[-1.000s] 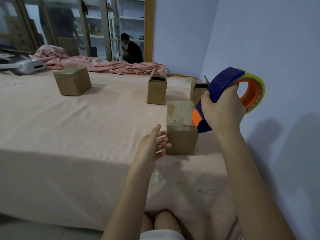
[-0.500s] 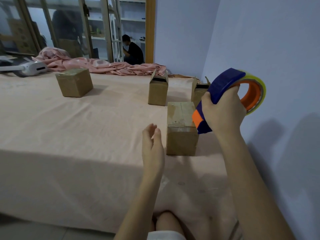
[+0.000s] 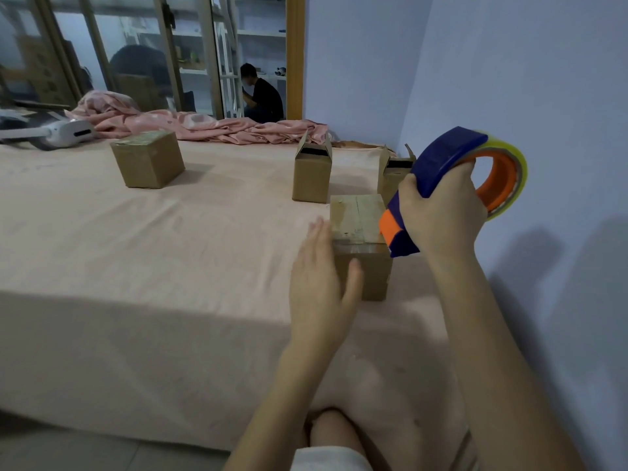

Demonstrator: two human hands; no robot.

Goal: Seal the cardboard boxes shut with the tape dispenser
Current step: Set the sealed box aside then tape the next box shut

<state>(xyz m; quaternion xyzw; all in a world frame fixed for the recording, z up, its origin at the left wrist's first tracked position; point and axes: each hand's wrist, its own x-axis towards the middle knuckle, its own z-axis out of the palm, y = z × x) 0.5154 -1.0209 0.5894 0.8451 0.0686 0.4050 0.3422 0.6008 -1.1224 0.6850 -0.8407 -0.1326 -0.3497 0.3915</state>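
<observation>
A small cardboard box [image 3: 356, 215] with shut flaps and a strip of clear tape over its front edge stands near the bed's front right. My left hand [image 3: 321, 287] is flat against its left front corner, fingers straight, thumb on the front face. My right hand [image 3: 441, 209] grips the blue and orange tape dispenser [image 3: 452, 161] with its clear roll, held in the air just right of the box. Two boxes with raised flaps stand behind: one in the middle [image 3: 312, 175], one at the right [image 3: 392, 176], partly hidden by the dispenser. A closed box [image 3: 147, 159] sits far left.
The boxes stand on a bed with a pink sheet [image 3: 170, 249]. A crumpled pink blanket [image 3: 204, 125] lies along the back, a white device [image 3: 64, 132] at the far left. A blue wall [image 3: 543, 79] runs close on the right. A person [image 3: 261, 96] sits beyond the glass doors.
My left hand has moved forward and right from the air onto the near box's left front corner, turning flat against it. My right hand with the dispenser has stayed almost still.
</observation>
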